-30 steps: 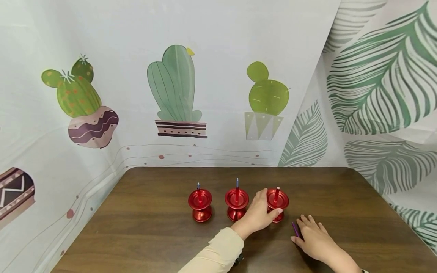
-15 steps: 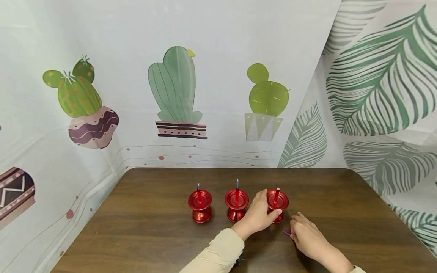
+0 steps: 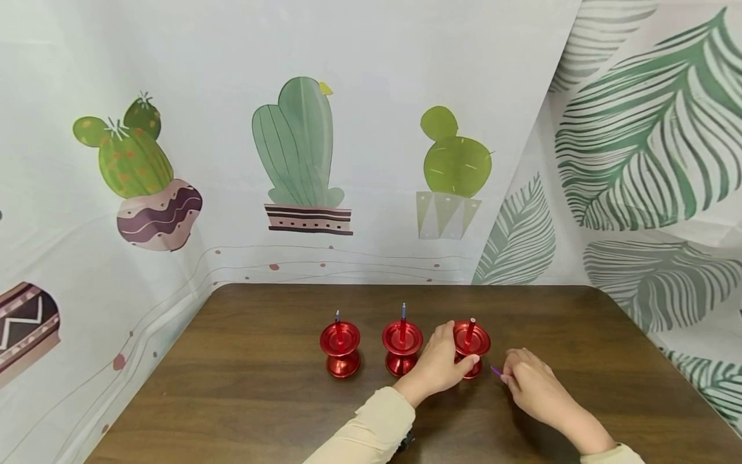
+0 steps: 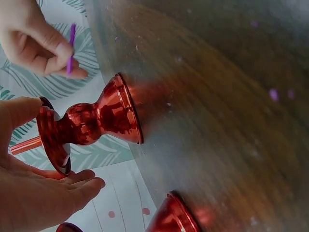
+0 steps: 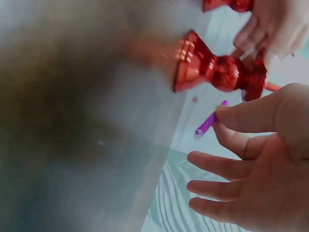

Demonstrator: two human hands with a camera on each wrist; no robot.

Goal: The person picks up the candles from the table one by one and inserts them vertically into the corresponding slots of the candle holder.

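My left hand grips the dish rim of the rightmost red candle holder, thumb on the near side, fingers on the far side. This holder stands upright, its red tube rising from the dish with a pale open top. To its right, my right hand pinches a thin purple candle between thumb and index finger; the other fingers are spread loosely in the right wrist view. The candle is raised above the table beside the holder, tilted, apart from the tube.
Two more shiny red holders stand in line to the left, a middle one and a left one. Each has a blue candle upright in its tube. The brown wooden table ends at a printed fabric backdrop.
My right hand, flat over the purple candle on the table a second ago, has picked it up and moved slightly away from me. The left hand and holders have stayed in place.
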